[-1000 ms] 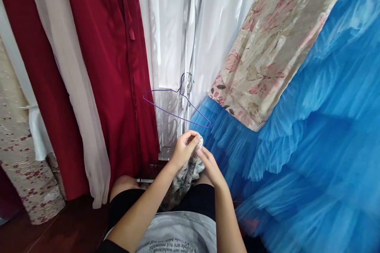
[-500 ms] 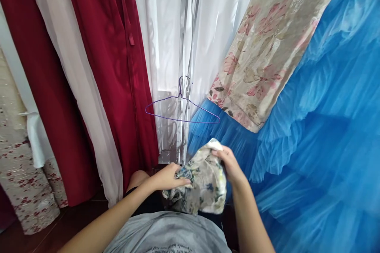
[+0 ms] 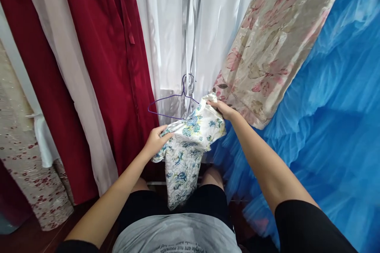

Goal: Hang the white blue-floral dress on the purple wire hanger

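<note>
I see a dark red-brown wooden floor (image 3: 37, 240) only at the lower left corner of the view. The hem of a beige cloth flecked with red (image 3: 41, 201) reaches down to it there. Whether the red drape (image 3: 89, 87) beside it touches the boards I cannot tell. Up the middle run upright metal bars (image 3: 190, 27). A purple wire hanger (image 3: 165, 100) hooks on them, its right end hidden behind a floral garment (image 3: 184, 146).

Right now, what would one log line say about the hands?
left hand: grips white blue-flowered cloth garment | right hand: grips its upper edge | thin purple wire hanger: hangs just behind
</note>
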Demonstrator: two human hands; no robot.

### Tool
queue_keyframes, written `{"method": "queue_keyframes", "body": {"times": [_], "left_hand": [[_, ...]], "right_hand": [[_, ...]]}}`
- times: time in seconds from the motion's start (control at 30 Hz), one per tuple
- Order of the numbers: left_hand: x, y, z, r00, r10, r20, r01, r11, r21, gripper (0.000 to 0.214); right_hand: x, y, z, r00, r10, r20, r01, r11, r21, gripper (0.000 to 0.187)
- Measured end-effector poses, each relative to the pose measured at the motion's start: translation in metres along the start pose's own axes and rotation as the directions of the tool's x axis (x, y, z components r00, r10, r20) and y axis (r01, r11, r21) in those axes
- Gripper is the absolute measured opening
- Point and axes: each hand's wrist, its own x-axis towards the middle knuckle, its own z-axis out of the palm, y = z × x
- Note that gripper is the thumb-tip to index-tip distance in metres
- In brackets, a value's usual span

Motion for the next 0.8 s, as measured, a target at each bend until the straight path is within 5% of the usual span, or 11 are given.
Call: {"method": "queue_keyframes", "body": {"times": [0.1, 0.33, 0.53, 0.63, 0.8], "left_hand": [[-0.002, -0.013, -0.027, 0.999, -0.031, -0.021, 0.032, 0.999, 0.041, 0.031], [0.004, -0.059, -0.095, 0.911, -0.216, 0.351, 0.084, 0.931, 0.354, 0.046], [0.082, -0.052, -0.150, 0.976, -0.122, 0.180, -0.033, 0.735, 0.678, 0.035], [0.123, -0.035, -0.147, 0.993, -0.047, 0.104, -0.026, 0.795, 0.607, 0.036], [0.147, -0.012, -0.097, 0.984, -0.023, -0.179, 0.109, 0.868, 0.485, 0.038]], "right_hand": [[-0.001, -0.003, 0.011, 0.979, 0.014, 0.201, -0.009, 1.000, -0.026, 0.023], [-0.024, -0.019, 0.006, 0.976, 0.005, 0.217, 0.008, 0.998, -0.058, 0.020], [-0.031, -0.035, 0.007, 0.977, 0.048, 0.210, -0.033, 0.997, -0.072, 0.017], [-0.036, -0.035, 0.009, 0.980, 0.148, 0.135, -0.140, 0.988, -0.063, 0.014], [-0.043, -0.028, 0.014, 0.968, 0.231, 0.099, -0.232, 0.973, -0.008, 0.014]]}}
